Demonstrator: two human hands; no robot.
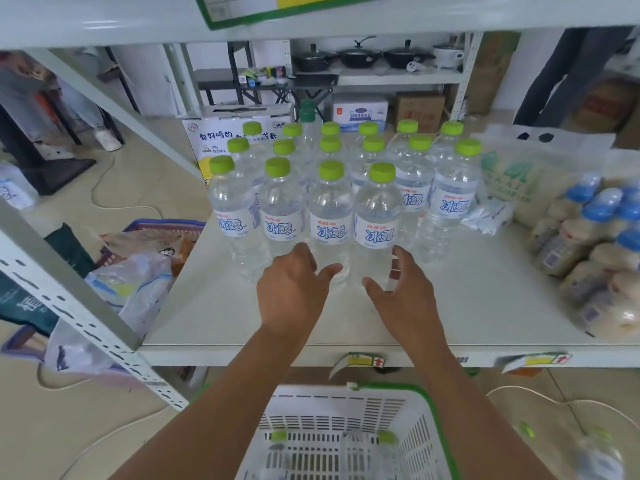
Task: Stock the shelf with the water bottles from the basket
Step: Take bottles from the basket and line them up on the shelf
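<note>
Several clear water bottles with green caps stand in rows on the white shelf (467,306). My left hand (294,292) is at the base of one front-row bottle (330,216). Beside it, my right hand (403,289) is at the base of the neighbouring front bottle (377,223). Both hands have their fingers spread around the bottle bases, and no firm grip shows. Below the shelf edge sits the white basket (346,414) with a green rim. More green-capped bottles (384,438) show through its slats.
A pack of blue-capped bottles (595,251) lies at the shelf's right end, behind it a clear bag (519,168) with green print. A cardboard box (235,129) stands behind the rows. The slotted shelf post (79,306) and a purple basket (162,230) of bags are on the left.
</note>
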